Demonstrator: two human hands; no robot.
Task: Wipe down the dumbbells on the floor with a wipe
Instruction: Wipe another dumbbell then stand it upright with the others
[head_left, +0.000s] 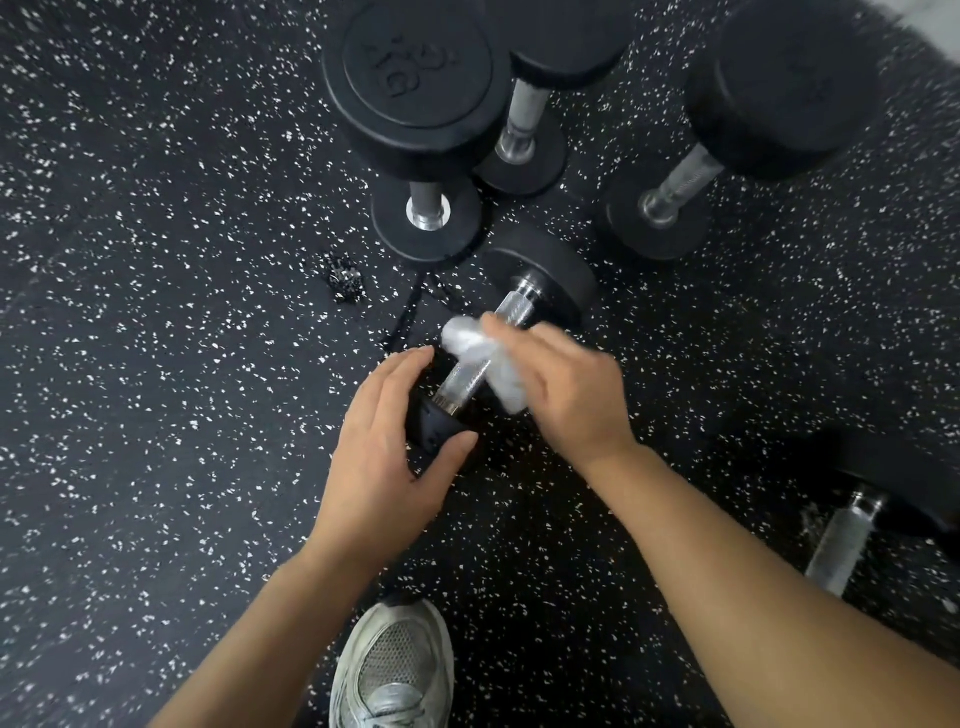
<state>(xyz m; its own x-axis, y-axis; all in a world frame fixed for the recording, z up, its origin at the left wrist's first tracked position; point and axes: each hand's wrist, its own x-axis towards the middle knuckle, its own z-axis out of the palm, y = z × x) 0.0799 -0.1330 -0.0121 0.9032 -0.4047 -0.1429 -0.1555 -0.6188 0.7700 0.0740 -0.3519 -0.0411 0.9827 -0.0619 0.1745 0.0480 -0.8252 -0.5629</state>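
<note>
While the left hand (387, 447) gripped the small black rubber dumbbell's (540, 270) near head, the right hand (566, 384) closed a crumpled white wipe (470, 338) around its knurled handle; bare speckled black floor (156, 312) lay open leftward.

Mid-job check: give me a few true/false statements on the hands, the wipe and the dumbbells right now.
1. The right hand presses the wipe on the handle of the small dumbbell. True.
2. The left hand rests flat on the floor. False: it grips the near head of that dumbbell.
3. Three dumbbells stand on end behind it. True: left, middle, right.
4. The wipe lies on the shoe. False: it is at the handle, in the right hand.
5. Another dumbbell lies at lower right. True.
</note>
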